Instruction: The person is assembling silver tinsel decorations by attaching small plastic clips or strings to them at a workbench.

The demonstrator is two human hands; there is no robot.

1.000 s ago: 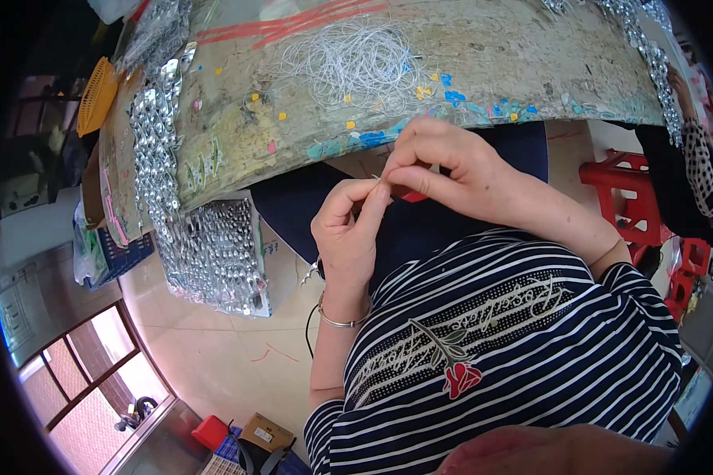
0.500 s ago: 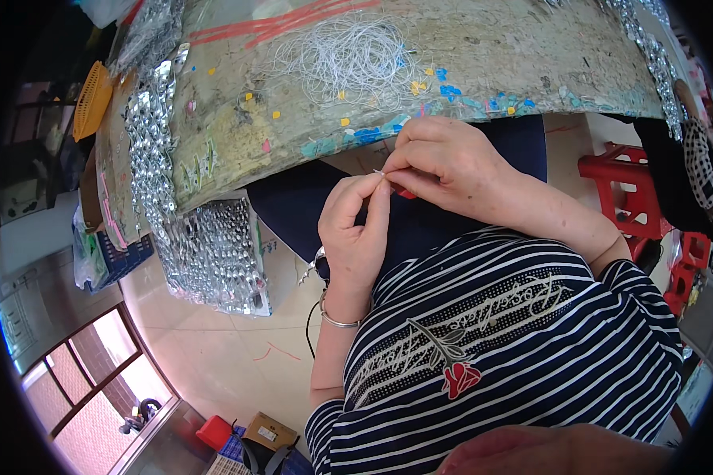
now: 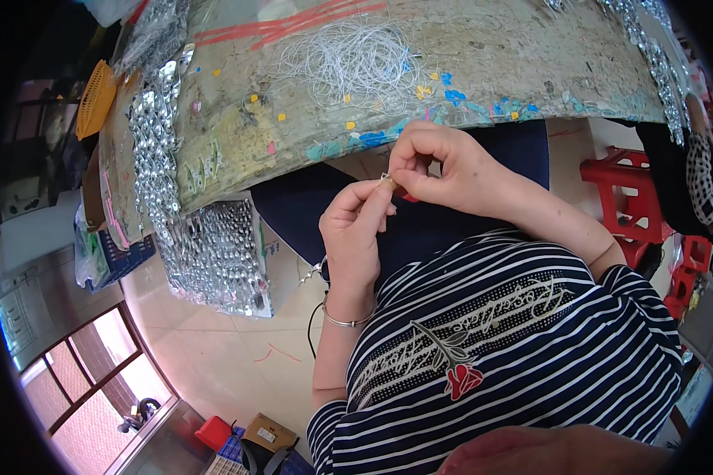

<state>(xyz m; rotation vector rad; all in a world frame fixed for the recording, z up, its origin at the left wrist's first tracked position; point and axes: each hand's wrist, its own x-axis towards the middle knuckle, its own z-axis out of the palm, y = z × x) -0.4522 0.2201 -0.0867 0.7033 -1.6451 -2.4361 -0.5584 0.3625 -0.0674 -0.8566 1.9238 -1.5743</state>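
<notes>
My left hand [image 3: 352, 228] and my right hand [image 3: 444, 168] meet in front of my body, just below the table's near edge. Thumb and index finger of each are pinched together, the tips almost touching. Between them shows a small pale thing [image 3: 386, 177], like a tiny loop, too small to name. Beyond the hands, a loose tangle of thin white string [image 3: 355, 65] lies on the worn table [image 3: 499, 47]. A bit of red shows behind my right fingers, and its kind cannot be made out.
Shiny silver strips [image 3: 155, 138] hang over the table's left side, with a bundle of more [image 3: 218, 257] below. A yellow basket [image 3: 97, 100] is at the far left. Red stools [image 3: 626, 190] stand at right. A cardboard box [image 3: 268, 434] sits on the floor behind.
My right fingers have curled and turned slightly at the pinch, and the pale thing now looks like a loop rather than a short tip. The left hand has barely shifted.
</notes>
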